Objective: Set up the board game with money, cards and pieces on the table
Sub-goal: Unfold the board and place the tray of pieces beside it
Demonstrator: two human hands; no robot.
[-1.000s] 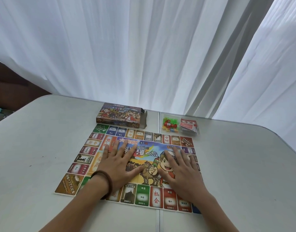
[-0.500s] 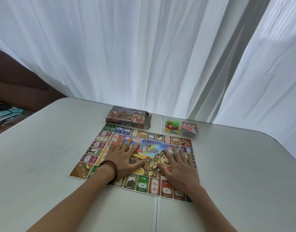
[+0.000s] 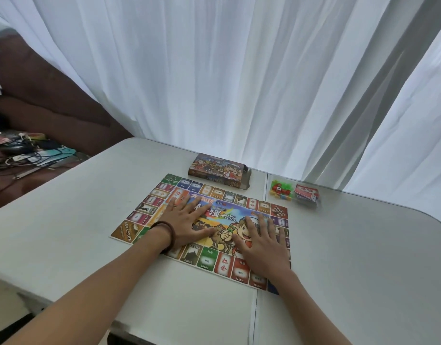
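**A:** What is under my hands?

**B:** The game board lies flat on the pale grey table, and both your hands rest on it palms down. Your left hand, with a dark bracelet at the wrist, spreads straight fingers over the picture in the board's middle. Your right hand lies just beside it in the same way, nearer the board's right edge. Neither hand grasps anything.

**A:** And the rest of the game?

**B:** The game box sits just beyond the board's far edge. To its right a clear container holds coloured pieces and red-backed cards, near the board's far right corner but apart from it.

**A:** The table and the room?

**B:** A seam in the tabletop runs toward you from under the board. White sheer curtains hang along the table's far side, bright with daylight. On your left is a brown sofa with a tangle of cables and small items on its seat.
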